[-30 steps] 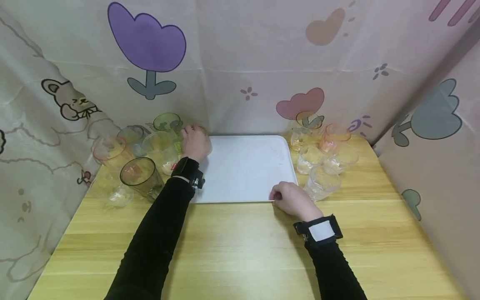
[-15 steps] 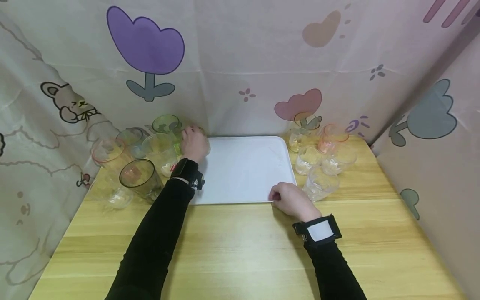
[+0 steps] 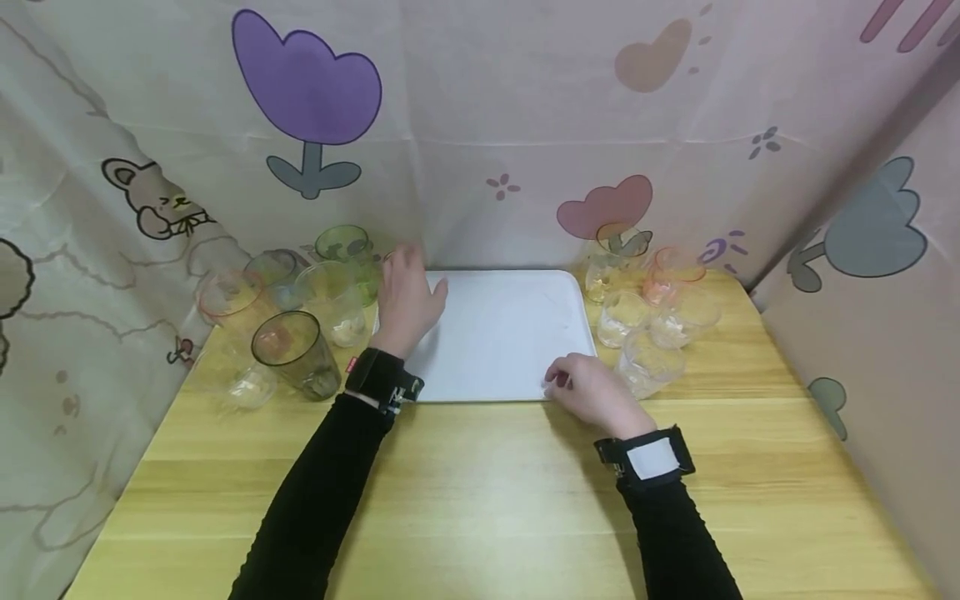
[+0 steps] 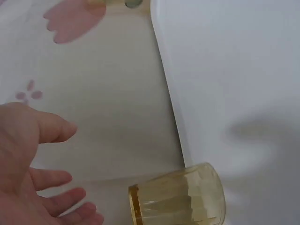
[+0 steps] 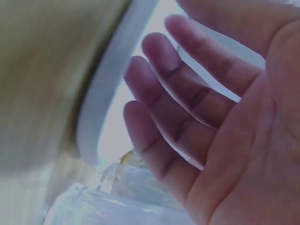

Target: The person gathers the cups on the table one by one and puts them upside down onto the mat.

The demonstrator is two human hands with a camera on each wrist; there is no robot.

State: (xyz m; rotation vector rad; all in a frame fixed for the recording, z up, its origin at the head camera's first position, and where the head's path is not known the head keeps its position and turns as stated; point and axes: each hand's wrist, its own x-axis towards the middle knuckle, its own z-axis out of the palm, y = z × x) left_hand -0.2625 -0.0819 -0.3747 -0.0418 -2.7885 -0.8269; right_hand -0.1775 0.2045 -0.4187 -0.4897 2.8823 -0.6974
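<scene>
left hand point(image 3: 407, 300): fingers spread, nothing held, above yellow glass point(image 4: 178, 196)
right hand point(image 3: 592, 393): loosely open, nothing grasped, at white tray point(image 3: 502, 333) lower-right corner
yellow glass: upright, long axis vertical

A light wooden table point(image 3: 487, 500) with pale yellow grain running left to right fills the lower half of the head view, its near edge cut off by the frame. Printed fabric curtains point(image 3: 487, 125) close it in on three sides, hanging down to the table's far, left and right edges and meeting in soft folds at both far corners. The cloth is a pale pinkish grey. A large purple tulip point(image 3: 307, 83) sits high above the far left corner, a pink tulip point(image 3: 603, 208) near the far right corner, a grey-blue tulip point(image 3: 873, 217) on the right curtain, and a small cartoon rabbit point(image 3: 153, 200) on the left curtain. The light is even and soft, with faint shadows.
</scene>
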